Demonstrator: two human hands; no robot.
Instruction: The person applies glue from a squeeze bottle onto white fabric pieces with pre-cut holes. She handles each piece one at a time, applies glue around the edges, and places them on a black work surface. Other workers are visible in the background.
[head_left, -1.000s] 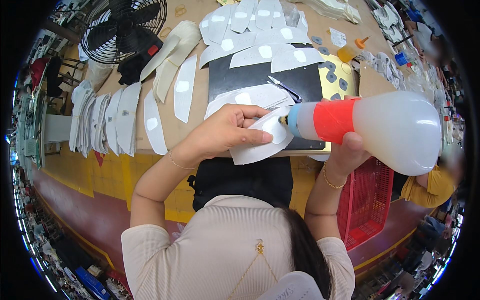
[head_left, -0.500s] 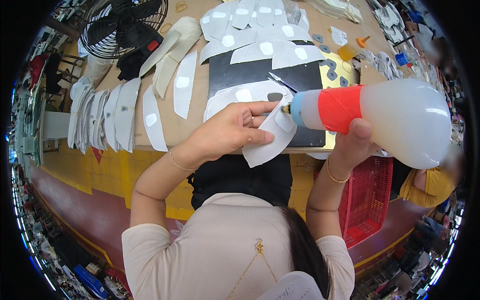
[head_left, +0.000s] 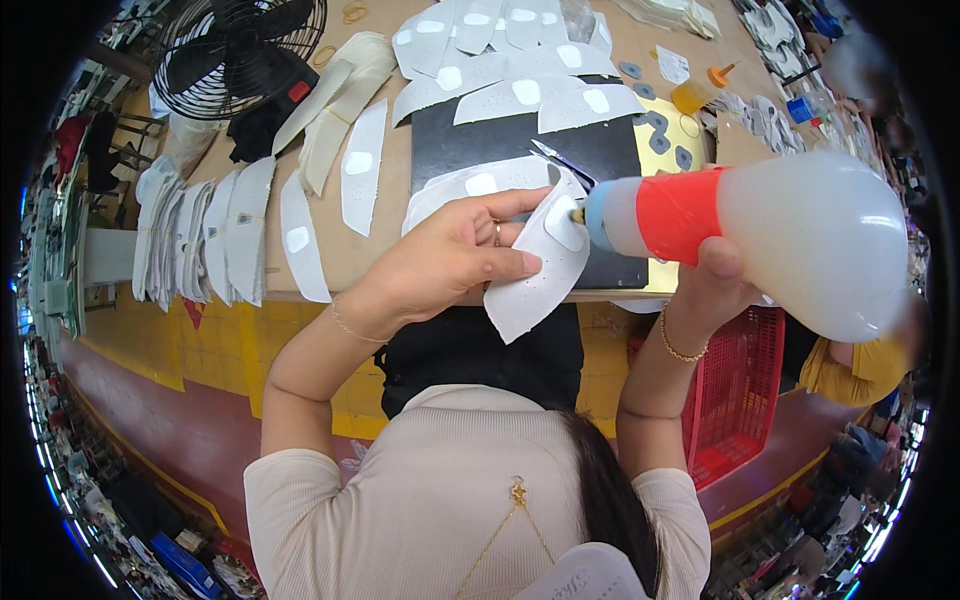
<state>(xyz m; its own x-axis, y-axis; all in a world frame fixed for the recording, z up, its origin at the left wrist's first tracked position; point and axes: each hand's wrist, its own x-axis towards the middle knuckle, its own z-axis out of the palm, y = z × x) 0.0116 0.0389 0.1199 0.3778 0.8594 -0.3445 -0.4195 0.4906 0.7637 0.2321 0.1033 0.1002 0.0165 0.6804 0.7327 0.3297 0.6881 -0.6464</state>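
Observation:
Between the thumb and fingers of my left hand [head_left: 465,250] is a white perforated shoe-upper piece [head_left: 530,285], tilted up off the table. A smooth white patch [head_left: 566,222] lies on it. My right hand [head_left: 715,285] is wrapped around a large translucent squeeze bottle [head_left: 800,240] with a red band and a light blue collar, held on its side. The bottle's dark nozzle tip [head_left: 578,215] is at the patch's edge; whether it touches cannot be made out. Behind my left fingers, more white pieces [head_left: 440,195] lie on a black board [head_left: 455,145].
Tweezers [head_left: 560,160] lie on the board. Patched white pieces [head_left: 485,75] are spread at the back. Stacks of pieces [head_left: 205,235] stand at the left, near a black fan [head_left: 240,50]. A small yellow bottle [head_left: 695,95] stands right. A red basket [head_left: 735,400] is below the table edge.
My left hand has turned the held piece, so its patched face shows more and its lower tip sits slightly lower. The bottle stays nearly in place, its nozzle now at the patch's edge.

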